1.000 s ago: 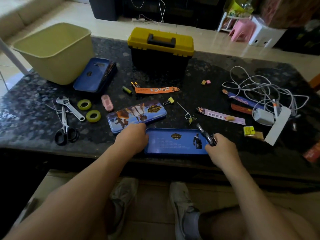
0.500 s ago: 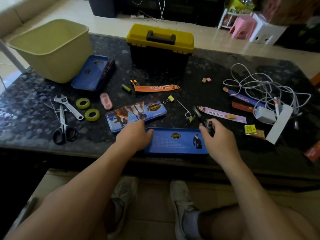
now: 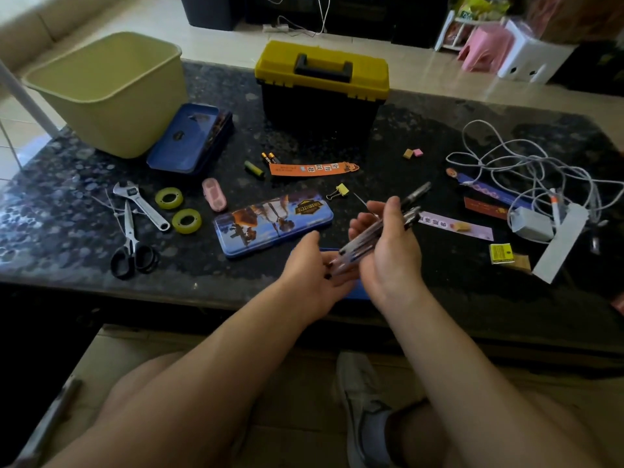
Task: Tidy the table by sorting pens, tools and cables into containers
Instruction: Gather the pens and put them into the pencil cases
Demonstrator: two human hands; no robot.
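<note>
Right hand [image 3: 388,255] is clamped round a bundle of pens [image 3: 413,199], held slanted above the worktop's near edge, tips up and to the right. How many pens is hard to tell; the barrels blur together. Left hand [image 3: 305,271] lies palm up under the pens' lower ends, thumb lifted clear and fingers loose, with the fingertips hidden behind the right hand. The two hands are close together, touching or nearly so.

A blue tray [image 3: 354,292] sits under the hands at the near edge, with only slivers showing. Just behind it lies a printed tin lid [image 3: 273,221].

Left side: scissors [image 3: 131,244], wrench [image 3: 140,204], two tape rolls [image 3: 169,198]. Far left corner: bin [image 3: 108,92] with a second blue case [image 3: 189,140] against it. Far edge, middle: toolbox [image 3: 320,86], lid down. In front of it are batteries [image 3: 268,158], an orange bookmark [image 3: 314,168] and a binder clip [image 3: 339,190].

Right side: tangled cables [image 3: 526,173] over a power strip [image 3: 560,241] and an adapter, with more bookmarks partly buried under them. Right edge is cut off and dark.
</note>
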